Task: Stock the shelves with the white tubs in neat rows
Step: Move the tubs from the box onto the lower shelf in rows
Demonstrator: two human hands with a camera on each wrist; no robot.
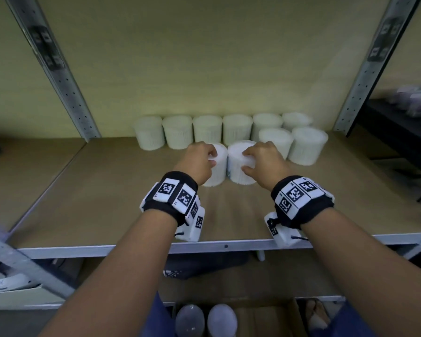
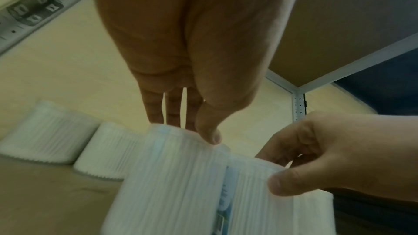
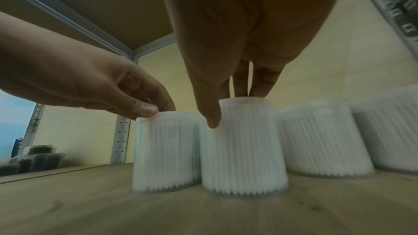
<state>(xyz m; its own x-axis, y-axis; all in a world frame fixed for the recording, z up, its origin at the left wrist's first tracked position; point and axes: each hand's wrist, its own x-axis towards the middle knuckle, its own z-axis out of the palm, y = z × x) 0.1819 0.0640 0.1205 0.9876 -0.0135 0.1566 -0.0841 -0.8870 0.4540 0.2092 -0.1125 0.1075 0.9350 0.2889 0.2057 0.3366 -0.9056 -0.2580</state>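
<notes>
1. Overhead, from the head view: the left hand (image 1: 199, 159) grips the left tub (image 1: 216, 166) by its top rim; the right hand (image 1: 263, 161) grips the right tub (image 1: 240, 164) the same way; both tubs stand touching on the shelf (image 1: 107, 190), just in front of the back row (image 1: 192, 131) of six; two front tubs (image 1: 292, 142) stand to the right, so this pair looks meant to extend that second row leftward.

2. Left wrist view: the thumb (image 2: 210, 131) and fingers (image 2: 156, 112) pinch the lid edge from above; the other hand's thumb (image 2: 282, 181) presses the neighbouring tub's side; blur hides finer detail.

3. Right wrist view: both tubs sit upright with bases flat on the shelf; their clear ribbed walls show packed white sticks, perhaps cotton buds; two more tubs stand to the right.

4. Judging by that, each tub should be light and stiff, with smooth plastic that may slip; taking hold round the lid rim suits sliding; a low push is less likely to tip one.
</notes>
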